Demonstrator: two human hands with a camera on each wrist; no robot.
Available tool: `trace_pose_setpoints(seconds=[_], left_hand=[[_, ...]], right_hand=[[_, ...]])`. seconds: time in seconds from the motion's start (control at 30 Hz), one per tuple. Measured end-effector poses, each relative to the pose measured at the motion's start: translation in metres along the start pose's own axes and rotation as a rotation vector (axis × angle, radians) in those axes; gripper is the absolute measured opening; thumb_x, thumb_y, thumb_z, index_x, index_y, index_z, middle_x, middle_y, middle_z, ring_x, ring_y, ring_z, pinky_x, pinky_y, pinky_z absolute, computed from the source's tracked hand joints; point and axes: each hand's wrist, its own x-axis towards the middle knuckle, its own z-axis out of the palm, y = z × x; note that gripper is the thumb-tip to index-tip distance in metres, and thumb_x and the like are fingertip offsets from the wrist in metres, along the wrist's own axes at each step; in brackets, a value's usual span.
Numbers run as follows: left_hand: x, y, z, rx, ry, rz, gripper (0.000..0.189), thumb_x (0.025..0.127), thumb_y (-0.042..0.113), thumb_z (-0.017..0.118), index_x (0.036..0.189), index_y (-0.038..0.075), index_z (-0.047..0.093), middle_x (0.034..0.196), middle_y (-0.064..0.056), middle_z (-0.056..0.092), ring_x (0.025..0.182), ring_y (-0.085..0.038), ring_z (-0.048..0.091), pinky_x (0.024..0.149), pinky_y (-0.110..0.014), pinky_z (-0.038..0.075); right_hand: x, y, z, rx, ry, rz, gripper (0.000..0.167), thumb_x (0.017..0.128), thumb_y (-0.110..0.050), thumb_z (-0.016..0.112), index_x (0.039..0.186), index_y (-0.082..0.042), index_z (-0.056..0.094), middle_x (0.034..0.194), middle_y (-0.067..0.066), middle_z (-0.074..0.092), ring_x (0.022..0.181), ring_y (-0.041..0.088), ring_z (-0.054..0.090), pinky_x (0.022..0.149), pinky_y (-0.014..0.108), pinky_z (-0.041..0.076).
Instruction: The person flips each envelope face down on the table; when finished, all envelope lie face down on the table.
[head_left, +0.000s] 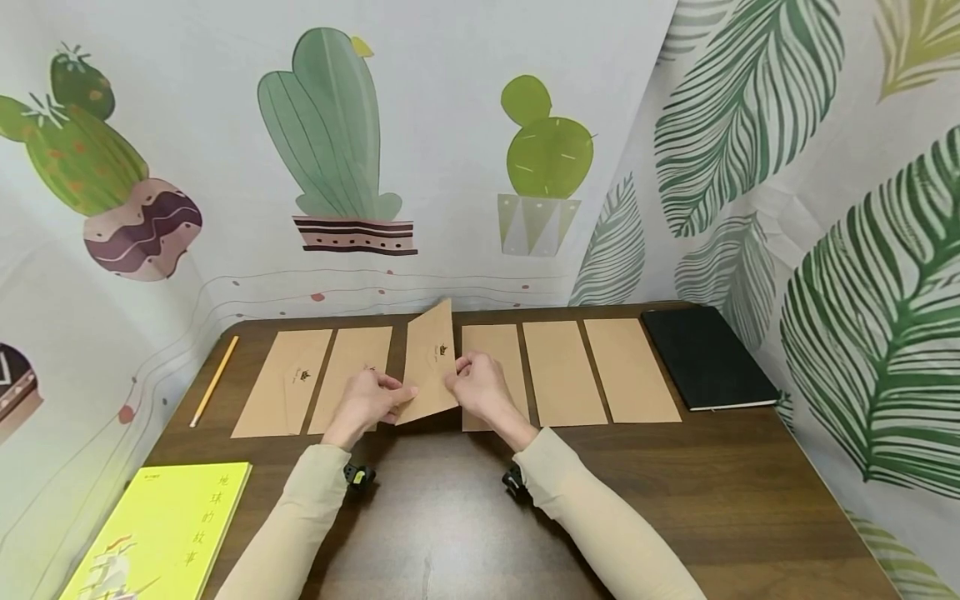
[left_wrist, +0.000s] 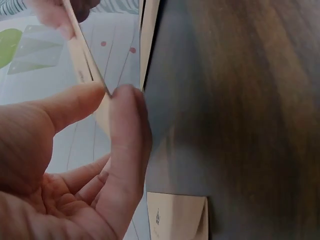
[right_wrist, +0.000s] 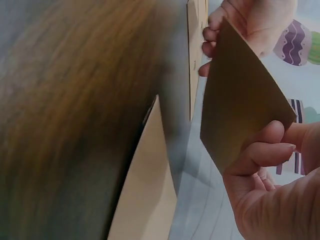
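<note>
"Brown paper, by its look; where is the lifted envelope (head_left: 427, 385) held?"

"It is held tilted above the wooden table (head_left: 697, 500), between its left neighbour (head_left: 358, 348) and its right neighbour (head_left: 492, 344), both laid flat. Whether its lowest corner is supported cannot be told."

"And the fingers?"

"By the left hand (head_left: 367, 397), the left edge is pinched near the bottom, thumb and forefinger brought together on the paper. By the right hand (head_left: 483, 387), the opposite edge is gripped between thumb and curled fingers."

"What could be spoiled from here?"

"A crease could be pressed in, should the two edges be pushed together or twisted. Both neighbours could be nudged askew, should either hand be lowered carelessly, since they seem closely overhung. If one pinch is loosened first, the envelope would likely be swung down by its own weight."
</note>
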Motion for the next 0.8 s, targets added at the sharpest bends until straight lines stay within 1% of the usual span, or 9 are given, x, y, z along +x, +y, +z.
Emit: trace_pose_setpoints(seconds=[0.1, 0.3, 0.37, 0.43, 0.53, 0.6, 0.63, 0.7, 0.8], left_hand=[[0.001, -0.001, 0.003, -0.013, -0.018, -0.003, 0.042, 0.099, 0.020, 0.082, 0.121, -0.011, 0.067, 0.090, -0.009, 0.072, 0.072, -0.014, 0.071, 0.067, -0.031, 0.068], [0.003, -0.003, 0.009, -0.079, -0.048, 0.007, 0.037, 0.098, 0.013, 0.082, 0.119, -0.014, 0.067, 0.086, -0.014, 0.076, 0.067, -0.014, 0.072, 0.064, -0.029, 0.067], [0.004, -0.003, 0.010, -0.095, -0.052, 0.042, 0.036, 0.099, 0.011, 0.080, 0.119, -0.015, 0.067, 0.088, -0.018, 0.078, 0.066, -0.014, 0.074, 0.064, -0.028, 0.067], [0.005, -0.002, 0.012, -0.104, -0.046, 0.104, 0.034, 0.100, 0.010, 0.077, 0.122, -0.015, 0.069, 0.092, -0.022, 0.079, 0.068, -0.015, 0.075, 0.065, -0.029, 0.067], [0.005, 0.003, 0.014, -0.108, -0.052, 0.249, 0.034, 0.104, 0.008, 0.072, 0.130, -0.014, 0.069, 0.099, -0.029, 0.079, 0.072, -0.018, 0.078, 0.067, -0.031, 0.068], [0.004, 0.007, 0.015, -0.101, -0.062, 0.328, 0.035, 0.106, 0.009, 0.069, 0.135, -0.011, 0.068, 0.102, -0.030, 0.079, 0.074, -0.019, 0.079, 0.068, -0.032, 0.068], [0.004, 0.009, 0.015, -0.090, -0.065, 0.356, 0.035, 0.107, 0.009, 0.068, 0.137, -0.010, 0.068, 0.102, -0.029, 0.079, 0.074, -0.020, 0.080, 0.068, -0.032, 0.068], [0.004, 0.012, 0.016, -0.082, -0.069, 0.380, 0.035, 0.108, 0.010, 0.066, 0.139, -0.008, 0.068, 0.102, -0.029, 0.079, 0.075, -0.021, 0.081, 0.067, -0.033, 0.068], [0.003, 0.014, 0.017, -0.091, -0.061, 0.369, 0.035, 0.110, 0.011, 0.064, 0.138, -0.008, 0.069, 0.101, -0.029, 0.079, 0.075, -0.022, 0.081, 0.067, -0.033, 0.068]], right_hand=[[-0.001, -0.002, 0.000, -0.006, 0.020, -0.028, 0.010, 0.095, -0.008, 0.069, 0.102, -0.002, 0.069, 0.070, -0.004, 0.058, 0.063, 0.010, 0.053, 0.062, 0.023, 0.044], [-0.003, -0.005, 0.004, -0.019, 0.056, -0.059, 0.007, 0.094, -0.006, 0.070, 0.099, -0.002, 0.070, 0.069, -0.003, 0.060, 0.061, 0.009, 0.053, 0.057, 0.022, 0.042], [-0.003, -0.007, 0.006, -0.048, 0.070, -0.075, 0.006, 0.094, -0.006, 0.072, 0.099, -0.002, 0.071, 0.070, -0.001, 0.063, 0.060, 0.009, 0.054, 0.057, 0.022, 0.043], [-0.004, -0.009, 0.008, -0.088, 0.085, -0.091, 0.006, 0.094, -0.006, 0.073, 0.098, -0.002, 0.072, 0.071, 0.001, 0.067, 0.061, 0.009, 0.056, 0.058, 0.021, 0.045], [-0.006, -0.014, 0.010, -0.134, 0.099, -0.096, 0.007, 0.094, -0.006, 0.076, 0.098, -0.001, 0.072, 0.073, 0.004, 0.071, 0.060, 0.009, 0.059, 0.059, 0.021, 0.047], [-0.008, -0.017, 0.012, -0.143, 0.099, -0.094, 0.008, 0.094, -0.007, 0.077, 0.098, -0.001, 0.072, 0.073, 0.004, 0.072, 0.059, 0.009, 0.059, 0.057, 0.021, 0.047], [-0.008, -0.018, 0.012, -0.139, 0.094, -0.090, 0.008, 0.095, -0.008, 0.077, 0.098, -0.001, 0.072, 0.072, 0.004, 0.071, 0.058, 0.009, 0.058, 0.055, 0.021, 0.046], [-0.009, -0.019, 0.014, -0.125, 0.085, -0.095, 0.011, 0.098, -0.011, 0.076, 0.098, -0.001, 0.073, 0.071, 0.003, 0.069, 0.056, 0.009, 0.056, 0.052, 0.021, 0.043], [-0.010, -0.019, 0.016, -0.073, 0.057, -0.113, 0.019, 0.105, -0.017, 0.071, 0.102, 0.000, 0.076, 0.068, 0.004, 0.069, 0.052, 0.010, 0.058, 0.047, 0.020, 0.040]])
